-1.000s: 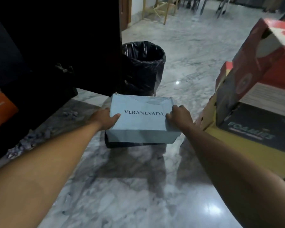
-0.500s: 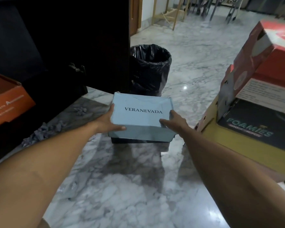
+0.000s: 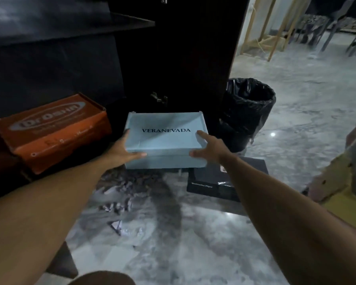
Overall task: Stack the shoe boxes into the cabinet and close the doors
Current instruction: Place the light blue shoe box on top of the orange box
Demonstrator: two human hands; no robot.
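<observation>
Pale blue cardboard, printed VERANEVADA on the lid: the blue shoe box [image 3: 165, 140] is held between both hands, raised above the marble floor [image 3: 193, 243]. The left hand [image 3: 122, 150] clamps the box's left front corner, thumb along the front edge and fingers up the side. The right hand [image 3: 209, 148] presses the right front corner, thumb on the front edge and forefinger stretched over the lid. Both arms reach out straight from the bottom corners of the view.

Just left of the blue box an orange shoe box [image 3: 51, 130] sits inside the dark cabinet [image 3: 49, 64], at its front edge, below a shelf. The cabinet's open door [image 3: 181, 54] stands right behind the blue box, a metal fitting showing on it. Under the right forearm a black shoe box [image 3: 210, 183] lies on the floor. Scraps of torn paper [image 3: 119, 202] are scattered on the floor before the cabinet. A bin lined with a black bag [image 3: 249, 110] stands beside the door's far edge. At the right edge a blurred stack of boxes [image 3: 341, 173] leans in.
</observation>
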